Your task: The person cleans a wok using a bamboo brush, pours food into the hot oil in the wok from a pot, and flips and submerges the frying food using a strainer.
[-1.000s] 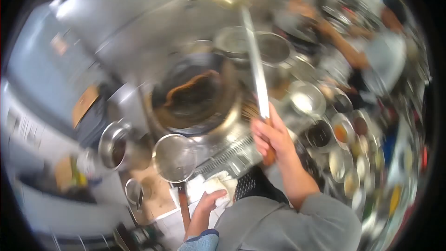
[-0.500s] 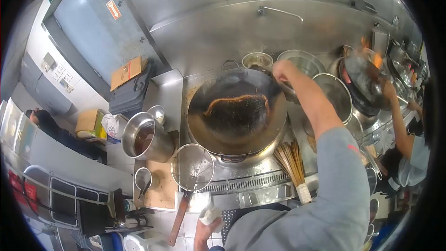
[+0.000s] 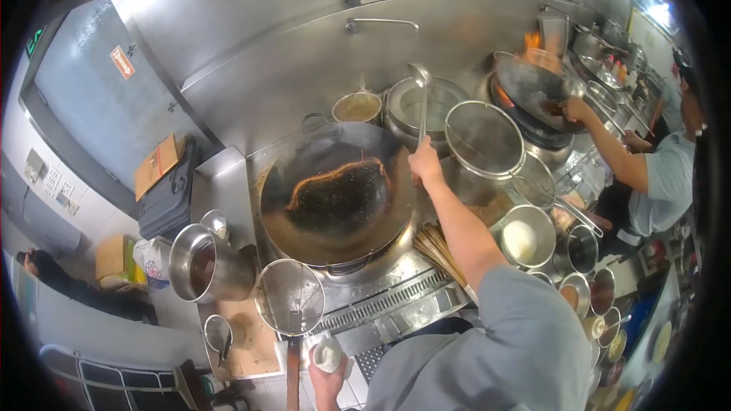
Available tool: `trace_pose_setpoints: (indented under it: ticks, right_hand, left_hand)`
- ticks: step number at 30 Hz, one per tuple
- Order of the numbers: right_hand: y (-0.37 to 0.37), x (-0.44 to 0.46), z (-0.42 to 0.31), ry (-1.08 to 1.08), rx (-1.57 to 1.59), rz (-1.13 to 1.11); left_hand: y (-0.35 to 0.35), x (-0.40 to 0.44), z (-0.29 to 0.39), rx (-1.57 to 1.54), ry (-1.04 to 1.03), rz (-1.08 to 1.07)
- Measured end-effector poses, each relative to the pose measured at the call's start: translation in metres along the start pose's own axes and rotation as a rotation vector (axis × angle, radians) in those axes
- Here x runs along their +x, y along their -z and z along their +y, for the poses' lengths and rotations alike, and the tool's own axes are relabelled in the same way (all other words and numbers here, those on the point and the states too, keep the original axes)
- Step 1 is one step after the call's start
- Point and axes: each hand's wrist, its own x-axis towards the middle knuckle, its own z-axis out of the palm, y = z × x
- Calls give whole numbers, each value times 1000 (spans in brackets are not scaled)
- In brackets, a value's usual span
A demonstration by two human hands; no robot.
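Note:
My right hand (image 3: 426, 161) is wrapped round the handle of a metal ladle (image 3: 422, 99), its bowl raised over the back of the stove. Below and to the left of that hand lies a large dark wok (image 3: 285, 217), with dark liquid pooled in its bottom. Behind the ladle stands a steel pot (image 3: 454, 91). Low at the front, my left hand (image 3: 327, 384) grips a folded white cloth (image 3: 329, 356), beside the wooden handle of a round strainer (image 3: 263, 297).
A steel pot (image 3: 177, 272) stands left of the wok, a bamboo brush (image 3: 438, 251) at its front right. Another strainer (image 3: 449, 137) rests to the right. Farther right, a co-worker (image 3: 659, 175) handles a wok (image 3: 525, 84) near flames. Several ingredient containers (image 3: 531, 236) line the right.
The view has turned to the right, showing more containers and the co-worker. My right hand has lifted, and the ladle now shows upright in it. The left hand still holds the cloth.

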Motion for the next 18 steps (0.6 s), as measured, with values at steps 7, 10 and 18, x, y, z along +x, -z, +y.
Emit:
trace_pose_setpoints:
  ticks: [7, 10, 18]
  right_hand:
    - [90, 42, -23, -599, 1636, -518]
    - [99, 44, -34, -640, 1892, -541]
    - [135, 19, -74, -825, 2238, -868]
  left_hand:
    - [1, 23, 36, -35, -140, -127]
    - [-10, 38, 47, 1, -276, -198]
    - [-69, 127, 80, 113, -699, -167]
